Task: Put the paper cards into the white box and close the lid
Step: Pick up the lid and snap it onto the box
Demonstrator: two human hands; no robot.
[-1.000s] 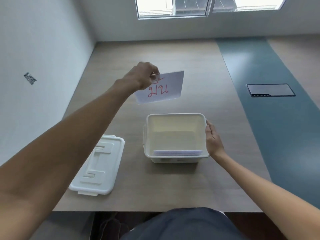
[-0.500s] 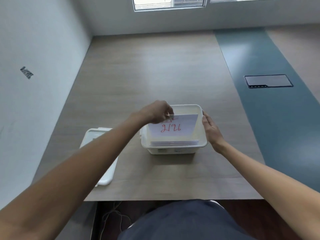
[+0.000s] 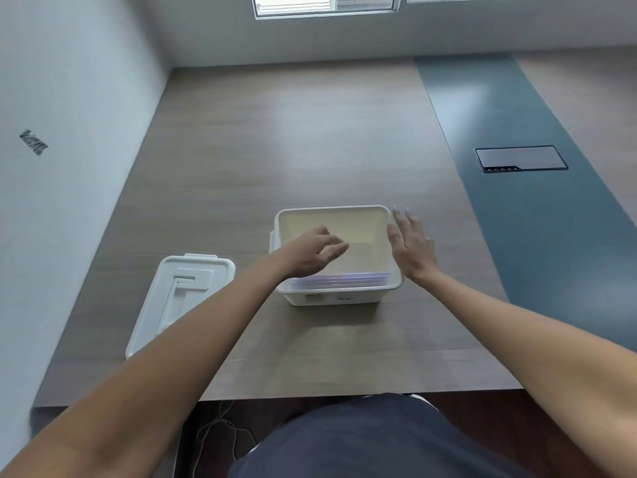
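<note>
I'm looking down at the white box (image 3: 336,294), sitting open near the middle of the wooden table (image 3: 293,150), a little toward the near edge. The paper cards (image 3: 341,280) are inside it, stacked upright against the near wall, and I only see their top edges as a band of pale lines. The rest of the box floor looks bare and cream-coloured.

My left hand (image 3: 312,251) hangs over the box's left half, above the cards, and it holds nothing. Its fingers (image 3: 332,250) are loosely extended and close together, slightly blurred, pointing toward the right. The thumb sits a bit apart on the far side.

My right hand (image 3: 410,248) is at the box's right wall, palm facing the box, flat and upright. Those fingers (image 3: 405,220) are straight and only slightly parted, pointing to the far side. I cannot tell whether the palm touches the rim or stands just beside it.

The lid (image 3: 179,298) lies flat on the table to the left of the box, apart from it, with my left forearm crossing over its near right corner.

Further out, a blue-grey strip (image 3: 517,208) runs along the right part of the table, with a dark rectangular hatch (image 3: 520,158) set into it. A white wall (image 3: 69,132) borders the table on the left, and a window (image 3: 327,5) shows at the far top.
</note>
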